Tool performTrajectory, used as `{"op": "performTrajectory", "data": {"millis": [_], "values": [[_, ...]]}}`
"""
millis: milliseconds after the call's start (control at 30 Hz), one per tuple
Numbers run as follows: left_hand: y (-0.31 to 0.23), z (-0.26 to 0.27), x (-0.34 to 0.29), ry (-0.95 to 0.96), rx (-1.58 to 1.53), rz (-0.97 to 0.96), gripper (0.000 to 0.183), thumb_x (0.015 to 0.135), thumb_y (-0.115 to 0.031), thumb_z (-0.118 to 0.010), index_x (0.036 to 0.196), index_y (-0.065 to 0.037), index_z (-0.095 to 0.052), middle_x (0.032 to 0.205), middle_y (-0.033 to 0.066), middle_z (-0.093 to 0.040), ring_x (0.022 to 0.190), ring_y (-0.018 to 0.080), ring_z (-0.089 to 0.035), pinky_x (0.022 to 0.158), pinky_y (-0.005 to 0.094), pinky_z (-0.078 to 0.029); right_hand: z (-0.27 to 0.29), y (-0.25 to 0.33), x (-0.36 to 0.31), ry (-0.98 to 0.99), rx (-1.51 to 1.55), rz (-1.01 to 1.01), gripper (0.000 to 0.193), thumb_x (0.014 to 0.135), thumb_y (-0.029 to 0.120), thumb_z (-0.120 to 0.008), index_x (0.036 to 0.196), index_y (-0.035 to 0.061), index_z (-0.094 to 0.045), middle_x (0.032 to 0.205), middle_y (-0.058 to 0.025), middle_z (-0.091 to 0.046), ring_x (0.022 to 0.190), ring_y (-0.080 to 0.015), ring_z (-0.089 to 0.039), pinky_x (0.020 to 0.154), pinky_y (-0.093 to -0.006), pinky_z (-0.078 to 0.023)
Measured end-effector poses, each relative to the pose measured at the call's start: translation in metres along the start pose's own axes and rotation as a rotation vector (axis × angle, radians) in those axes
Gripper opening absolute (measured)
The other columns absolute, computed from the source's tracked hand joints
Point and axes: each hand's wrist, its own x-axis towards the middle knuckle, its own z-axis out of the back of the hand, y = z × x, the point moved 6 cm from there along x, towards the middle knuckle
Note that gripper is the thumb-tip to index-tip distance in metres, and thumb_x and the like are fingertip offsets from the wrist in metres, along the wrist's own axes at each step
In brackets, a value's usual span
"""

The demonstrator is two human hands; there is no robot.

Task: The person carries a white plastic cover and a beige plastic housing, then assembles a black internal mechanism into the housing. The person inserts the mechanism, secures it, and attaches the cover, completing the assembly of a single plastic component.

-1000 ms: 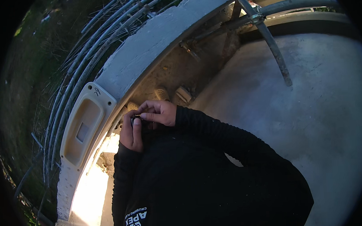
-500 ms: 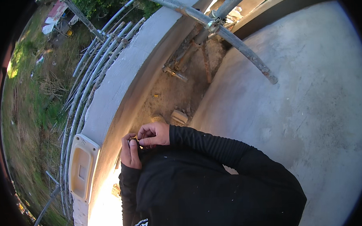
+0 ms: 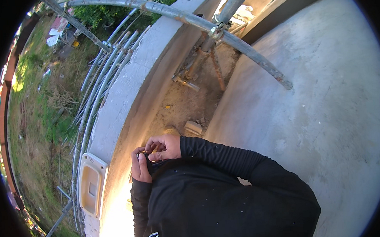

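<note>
My left hand (image 3: 141, 167) and my right hand (image 3: 168, 146) are close together in front of my black shirt. A small dark object (image 3: 148, 158) sits between their fingertips, too covered to name. My left fingers curl round it, with the thumb pointing up along it. The right thumb and fingers bend in towards the same object from the other side, and their tips are partly hidden. Just beyond the right hand, a tan rounded thing (image 3: 171, 130) shows in part.
A cream plastic tray (image 3: 104, 168) rests on the white wall top (image 3: 123, 94) at left. Scaffold pipes (image 3: 255, 53) cross ahead, clamped together. A block fragment (image 3: 193, 127) lies on the dirty floor strip beside a smooth curved concrete surface (image 3: 325, 112). Beyond the wall, grassy ground lies below.
The whole view has shifted a little, so the tray and wall appear lower and further right. Both hands stay together at the small dark object.
</note>
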Motion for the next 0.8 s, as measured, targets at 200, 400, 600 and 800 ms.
{"op": "performTrajectory", "data": {"millis": [200, 400, 600, 800], "values": [[-0.005, -0.003, -0.002, -0.001, 0.177, -0.018, 0.035, 0.111, -0.028, -0.038, 0.127, -0.001, -0.052, 0.093, 0.0079, -0.063, 0.086, 0.0141, -0.060, 0.080, 0.0300, -0.048, 0.007, -0.007, 0.001, 0.021, -0.296, -0.063, 0.031, 0.099, 0.028, -0.071, 0.117, 0.0020, -0.071, 0.089, -0.0066, -0.074, 0.081, -0.0118, -0.068, 0.075, -0.0280, -0.055], [-0.004, -0.007, 0.002, -0.036, 0.193, -0.040, 0.035, 0.111, -0.029, -0.038, 0.125, -0.002, -0.055, 0.095, 0.0097, -0.063, 0.088, 0.0169, -0.060, 0.081, 0.0313, -0.048, 0.009, -0.009, -0.001, 0.009, -0.023, 0.024, 0.035, 0.089, 0.016, -0.081, 0.118, 0.0000, -0.067, 0.099, -0.0066, -0.073, 0.087, -0.0115, -0.068, 0.081, -0.0278, -0.057], [-0.006, -0.008, 0.002, -0.049, 0.267, -0.002, 0.035, 0.111, -0.028, -0.040, 0.125, -0.001, -0.056, 0.098, 0.0142, -0.066, 0.091, 0.0215, -0.065, 0.084, 0.0333, -0.050, 0.013, -0.015, 0.004, 0.056, 0.046, -0.027, 0.041, 0.081, 0.009, -0.087, 0.114, -0.0003, -0.064, 0.108, -0.0073, -0.068, 0.095, -0.0133, -0.068, 0.088, -0.0283, -0.056], [-0.012, -0.001, -0.002, -0.111, 0.251, -0.021, 0.032, 0.110, -0.027, -0.044, 0.125, -0.001, -0.056, 0.093, 0.0146, -0.067, 0.085, 0.0231, -0.066, 0.078, 0.0350, -0.051, 0.013, -0.028, 0.011, 0.069, 0.030, -0.245, 0.048, 0.103, 0.043, -0.063, 0.125, 0.0002, -0.062, 0.110, -0.0064, -0.067, 0.088, -0.0113, -0.068, 0.080, -0.0266, -0.056]]}}
